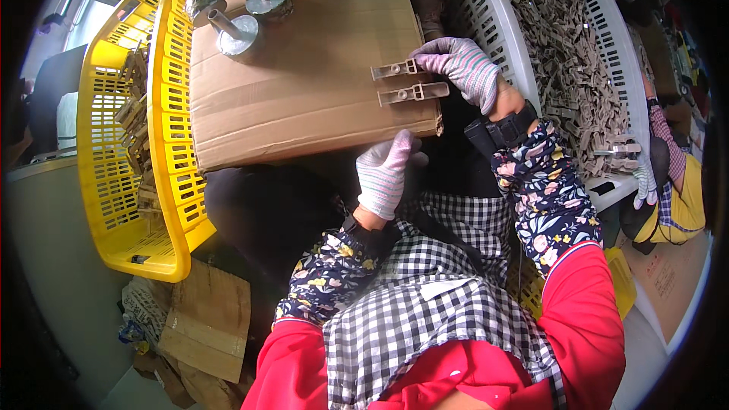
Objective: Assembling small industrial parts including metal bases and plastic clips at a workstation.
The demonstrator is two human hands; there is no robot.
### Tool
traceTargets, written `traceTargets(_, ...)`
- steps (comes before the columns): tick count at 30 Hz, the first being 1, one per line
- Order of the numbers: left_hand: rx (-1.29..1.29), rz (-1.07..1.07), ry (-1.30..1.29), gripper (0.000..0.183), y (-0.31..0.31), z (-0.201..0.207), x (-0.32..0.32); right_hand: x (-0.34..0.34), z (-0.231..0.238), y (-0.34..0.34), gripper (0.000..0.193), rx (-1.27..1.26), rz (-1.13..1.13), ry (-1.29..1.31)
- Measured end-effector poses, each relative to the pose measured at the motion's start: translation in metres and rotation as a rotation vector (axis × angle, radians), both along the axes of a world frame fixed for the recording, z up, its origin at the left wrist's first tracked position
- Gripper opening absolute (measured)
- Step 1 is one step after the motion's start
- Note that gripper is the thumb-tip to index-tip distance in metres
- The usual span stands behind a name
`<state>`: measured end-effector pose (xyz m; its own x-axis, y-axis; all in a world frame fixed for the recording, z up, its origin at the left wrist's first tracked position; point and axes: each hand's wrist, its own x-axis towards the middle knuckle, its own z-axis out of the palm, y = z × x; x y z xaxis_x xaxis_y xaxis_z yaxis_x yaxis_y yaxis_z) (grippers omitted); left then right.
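Two small brown-grey clip-like parts lie side by side at the right edge of a brown cardboard box point(296, 99). Each is long and narrow with a square frame along it. My right hand point(467, 72), in a striped knit glove, pinches the end of the farther clip-like part point(393, 70). The nearer clip-like part point(410, 94) rests on the cardboard, just below that hand. My left hand point(381, 175), gloved the same way, is just off the box's near edge with its thumb upward. Its other fingers are mostly hidden and blurred.
Several round metal pieces with upright stems point(238, 36) stand at the box's far left. A yellow basket point(178, 129) with parts inside is at the left. To the right, a white crate point(524, 68) holds many similar clip-like parts. Another person's gloved hand point(645, 184) shows beyond it.
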<state>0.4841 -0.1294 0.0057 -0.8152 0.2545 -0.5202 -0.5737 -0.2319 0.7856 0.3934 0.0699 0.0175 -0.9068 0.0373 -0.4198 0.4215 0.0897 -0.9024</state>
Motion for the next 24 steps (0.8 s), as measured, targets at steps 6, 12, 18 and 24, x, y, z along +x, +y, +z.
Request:
traceTargets(6,-0.019,-0.022,0.017,0.033,0.000,0.001,0.000,0.001,-0.004,-0.001,0.020,0.022,-0.036,0.049)
traceTargets(12,-0.006,-0.044,0.021,0.035,-0.001,-0.002,0.001,-0.007,-0.004,0.005,0.019,0.141,0.040,0.078)
traceTargets(18,-0.047,-0.036,0.035,0.035,-0.001,-0.002,0.001,-0.008,0.006,-0.001,0.018,0.270,0.091,0.064)
traceTargets(24,-0.061,-0.043,0.091,0.032,0.003,-0.005,0.000,-0.012,0.009,-0.002,0.031,0.696,0.110,0.078)
